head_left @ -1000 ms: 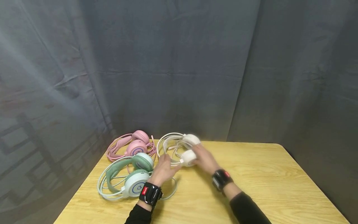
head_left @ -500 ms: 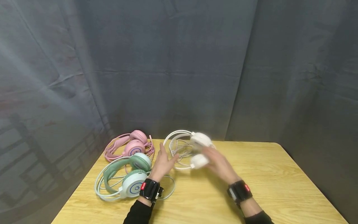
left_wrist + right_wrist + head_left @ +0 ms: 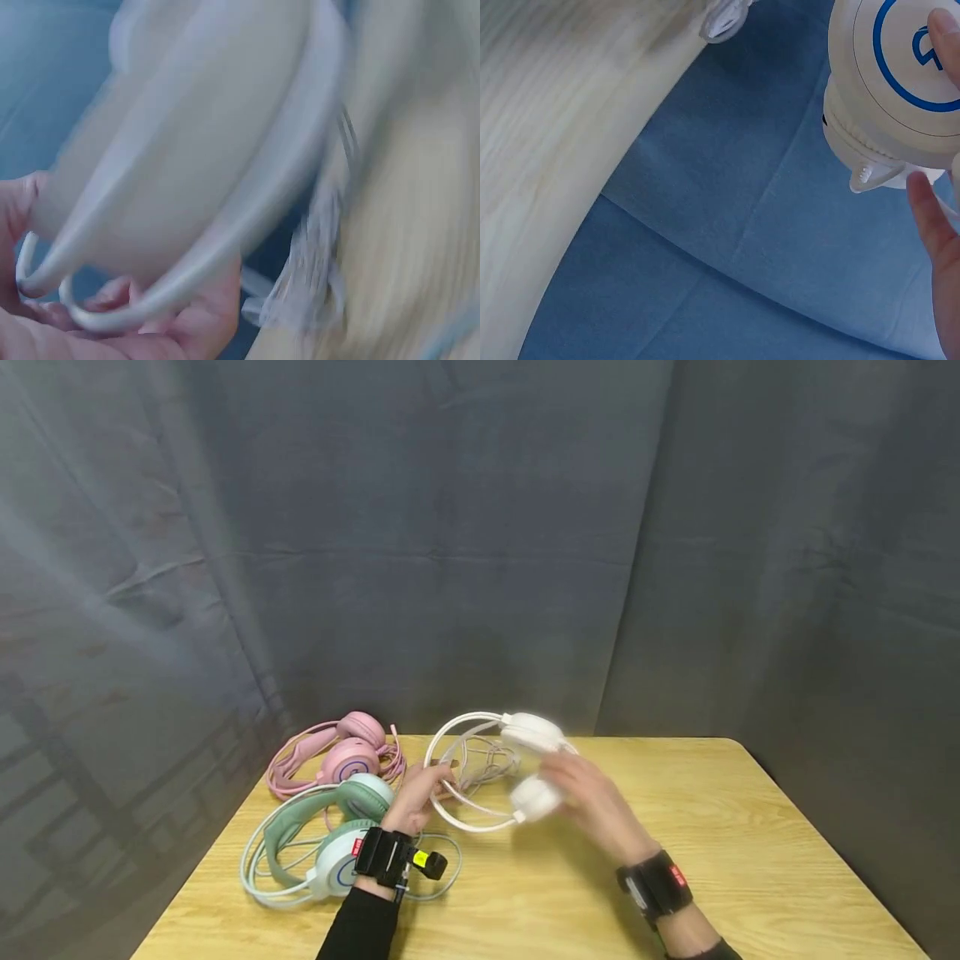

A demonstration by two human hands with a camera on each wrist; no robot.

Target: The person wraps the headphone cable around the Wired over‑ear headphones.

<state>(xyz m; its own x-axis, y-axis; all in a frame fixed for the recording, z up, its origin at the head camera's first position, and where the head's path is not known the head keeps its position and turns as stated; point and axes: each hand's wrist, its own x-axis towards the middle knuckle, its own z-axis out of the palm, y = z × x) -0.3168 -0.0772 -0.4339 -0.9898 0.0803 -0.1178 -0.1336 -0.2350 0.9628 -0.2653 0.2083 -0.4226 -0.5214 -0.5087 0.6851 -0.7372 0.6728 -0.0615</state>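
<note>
A pair of white headphones [image 3: 531, 732] is held between both hands above the table's far part. My left hand [image 3: 416, 797] curls its fingers round the double-hoop headband [image 3: 281, 184], blurred in the left wrist view. At the ear cups is my right hand [image 3: 596, 802], also blurred in the head view. From the right wrist, its thumb lies on the outer face of an ear cup [image 3: 866, 67] marked with a blue ring, and a finger touches underneath. The bundled white cable [image 3: 487, 764] hangs behind the headband.
Pale green headphones [image 3: 326, 868] lie at the table's left, close under my left wrist, their cable looping rightward. Behind them lie pink headphones [image 3: 345, 764] with a coiled cord. A grey curtain [image 3: 450, 527] stands along the back of the wooden table [image 3: 712, 843].
The white headphones have moved right and been raised. My left hand, straight-fingered beside the headband half a second ago, now grips it. My right hand has shifted right with the ear cups.
</note>
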